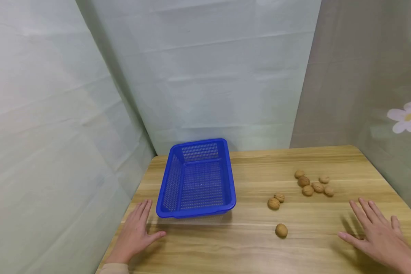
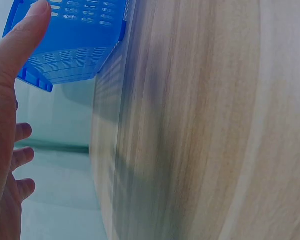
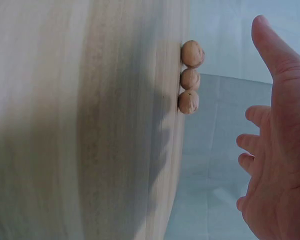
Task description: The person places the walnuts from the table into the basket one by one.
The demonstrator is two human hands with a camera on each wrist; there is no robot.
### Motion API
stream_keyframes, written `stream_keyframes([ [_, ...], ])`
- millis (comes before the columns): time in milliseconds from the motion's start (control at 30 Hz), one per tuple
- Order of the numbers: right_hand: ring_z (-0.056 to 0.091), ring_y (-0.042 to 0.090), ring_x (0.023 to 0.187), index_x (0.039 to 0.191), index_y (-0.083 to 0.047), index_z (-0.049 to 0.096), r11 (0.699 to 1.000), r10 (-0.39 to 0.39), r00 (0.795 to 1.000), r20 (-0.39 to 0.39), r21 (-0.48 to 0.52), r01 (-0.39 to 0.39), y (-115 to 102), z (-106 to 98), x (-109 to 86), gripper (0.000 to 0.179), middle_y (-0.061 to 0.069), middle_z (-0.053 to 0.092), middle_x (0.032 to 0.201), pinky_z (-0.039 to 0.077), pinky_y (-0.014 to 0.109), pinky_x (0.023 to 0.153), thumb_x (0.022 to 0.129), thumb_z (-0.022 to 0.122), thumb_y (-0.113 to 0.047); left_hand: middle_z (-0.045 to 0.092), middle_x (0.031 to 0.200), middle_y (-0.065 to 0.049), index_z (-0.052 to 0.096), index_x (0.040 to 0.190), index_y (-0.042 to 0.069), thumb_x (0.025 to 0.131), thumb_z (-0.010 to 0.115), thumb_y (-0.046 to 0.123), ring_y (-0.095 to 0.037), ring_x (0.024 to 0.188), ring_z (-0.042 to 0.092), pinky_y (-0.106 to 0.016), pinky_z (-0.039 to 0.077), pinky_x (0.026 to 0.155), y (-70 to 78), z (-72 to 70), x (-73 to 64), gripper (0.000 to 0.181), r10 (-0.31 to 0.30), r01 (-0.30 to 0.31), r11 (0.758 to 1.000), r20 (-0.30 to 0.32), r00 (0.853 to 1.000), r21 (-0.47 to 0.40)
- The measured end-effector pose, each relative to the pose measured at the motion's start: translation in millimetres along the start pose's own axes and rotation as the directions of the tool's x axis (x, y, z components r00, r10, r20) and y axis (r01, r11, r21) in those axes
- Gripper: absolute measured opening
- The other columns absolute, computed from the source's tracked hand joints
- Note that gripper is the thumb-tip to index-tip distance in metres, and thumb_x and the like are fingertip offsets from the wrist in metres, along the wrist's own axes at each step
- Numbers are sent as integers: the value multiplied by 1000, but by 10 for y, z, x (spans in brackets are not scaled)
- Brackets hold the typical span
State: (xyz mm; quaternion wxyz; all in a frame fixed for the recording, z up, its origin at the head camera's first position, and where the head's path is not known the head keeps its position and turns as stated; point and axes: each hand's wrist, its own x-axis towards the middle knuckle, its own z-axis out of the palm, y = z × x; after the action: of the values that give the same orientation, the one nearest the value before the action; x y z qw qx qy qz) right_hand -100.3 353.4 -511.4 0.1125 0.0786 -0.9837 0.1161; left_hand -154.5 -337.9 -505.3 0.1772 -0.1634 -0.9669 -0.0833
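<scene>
A blue plastic basket (image 1: 196,211) with slotted walls stands at the table's left back, and nothing lies in it. Just left of its near corner is my left hand (image 1: 135,232), fingers spread and apart from the basket. At the right side my right hand (image 1: 376,234) hovers with fingers extended, holding nothing. Several walnuts (image 1: 317,187) lie in a loose group beyond the right hand. Two more walnuts (image 1: 274,203) sit close together nearer the middle, and a single walnut (image 1: 281,230) lies in front of them. Three walnuts (image 3: 192,54) show in the right wrist view.
The wooden table (image 1: 226,247) narrows toward its back edge. Pale cloth (image 1: 209,83) hangs behind it and along the left, and a grey-brown cloth with a white flower (image 1: 408,117) hangs at the right.
</scene>
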Motion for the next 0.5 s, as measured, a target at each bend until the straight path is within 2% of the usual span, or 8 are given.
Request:
stream_keyframes([
  [300,-18,27,144,156,-14,5,999,-28,999,-25,16,29,-63,-15,30,106,17,-5,159,-25,69,95,81,70,-52,37,146,-24,27,151,3,65,79,62,-45,134,32,-59,30,104,-20,22,6,117,6,-6,1000,-9,1000,-11],
  [500,-11,31,145,156,-14,7,998,-53,997,-50,25,54,-118,-28,56,105,17,0,160,-21,71,97,81,72,-50,36,147,-24,25,151,3,65,78,64,-45,134,31,-59,30,104,-27,24,17,118,-1,1,1000,-2,1000,-20],
])
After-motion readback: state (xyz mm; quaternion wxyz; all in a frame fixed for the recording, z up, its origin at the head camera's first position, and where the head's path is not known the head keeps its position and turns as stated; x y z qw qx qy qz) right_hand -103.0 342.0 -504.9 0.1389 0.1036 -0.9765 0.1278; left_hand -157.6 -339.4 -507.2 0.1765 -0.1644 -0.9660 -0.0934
